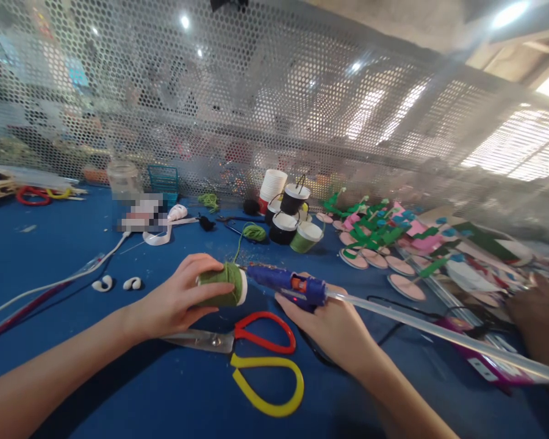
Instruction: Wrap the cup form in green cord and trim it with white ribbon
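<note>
My left hand [183, 296] is closed around a small cup wrapped in green yarn [224, 286], lying on its side with its white rim to the right. A strand runs from the cup up to a small coil of green yarn [254, 232] behind it. My right hand [336, 326] grips a blue glue gun [283, 281], its nozzle pointing left at the wrapped cup, very near or touching it. A long clear glue stick [421, 326] sticks out of the gun's back. Below both hands lie large scissors [265, 360] with one red and one yellow handle.
Behind stand several yarn-wrapped cups [283, 227] and a stack of white cups [273, 183]. Green and pink craft pieces on round bases [375, 241] crowd the right, near another person's hand [540, 308]. White earbuds [103, 283] lie left. A perforated metal screen [238, 97] closes off the back.
</note>
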`<state>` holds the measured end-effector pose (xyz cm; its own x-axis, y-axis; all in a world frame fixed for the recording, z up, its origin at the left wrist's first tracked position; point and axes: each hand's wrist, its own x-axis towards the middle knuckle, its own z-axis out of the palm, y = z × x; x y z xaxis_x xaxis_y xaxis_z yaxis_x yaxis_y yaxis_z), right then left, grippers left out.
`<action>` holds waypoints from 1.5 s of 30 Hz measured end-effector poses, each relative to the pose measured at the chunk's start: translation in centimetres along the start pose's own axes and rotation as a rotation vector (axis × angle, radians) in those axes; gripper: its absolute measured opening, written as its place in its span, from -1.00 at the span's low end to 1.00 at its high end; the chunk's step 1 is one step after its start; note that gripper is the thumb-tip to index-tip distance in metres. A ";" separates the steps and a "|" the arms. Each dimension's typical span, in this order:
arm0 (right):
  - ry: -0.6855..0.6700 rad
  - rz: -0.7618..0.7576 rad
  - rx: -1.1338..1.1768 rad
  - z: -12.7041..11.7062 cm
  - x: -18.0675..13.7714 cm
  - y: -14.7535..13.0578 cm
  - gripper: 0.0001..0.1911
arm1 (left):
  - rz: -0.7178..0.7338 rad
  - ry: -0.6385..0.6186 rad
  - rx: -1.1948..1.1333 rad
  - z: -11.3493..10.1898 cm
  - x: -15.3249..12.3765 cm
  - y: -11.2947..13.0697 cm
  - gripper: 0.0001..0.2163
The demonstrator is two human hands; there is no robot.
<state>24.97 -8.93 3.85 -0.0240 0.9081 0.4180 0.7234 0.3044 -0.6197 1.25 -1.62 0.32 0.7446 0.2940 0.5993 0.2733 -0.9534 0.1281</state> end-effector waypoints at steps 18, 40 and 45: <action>-0.095 0.048 0.028 -0.1 -1.0 0.0 -0.82 | -0.262 0.047 -0.104 0.0 0.2 -0.6 -0.66; -0.003 0.030 -0.002 -0.1 -0.4 -0.2 -0.86 | -0.108 0.043 -0.027 0.4 -0.3 -0.4 -0.67; 0.001 0.013 -0.024 0.2 -0.1 0.2 -0.86 | -0.020 0.028 0.011 0.1 0.0 -0.2 -0.65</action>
<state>24.99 -8.88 3.58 -0.0141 0.9115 0.4110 0.7398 0.2860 -0.6091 1.26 -1.40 0.23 0.7217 0.3109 0.6184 0.2950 -0.9464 0.1316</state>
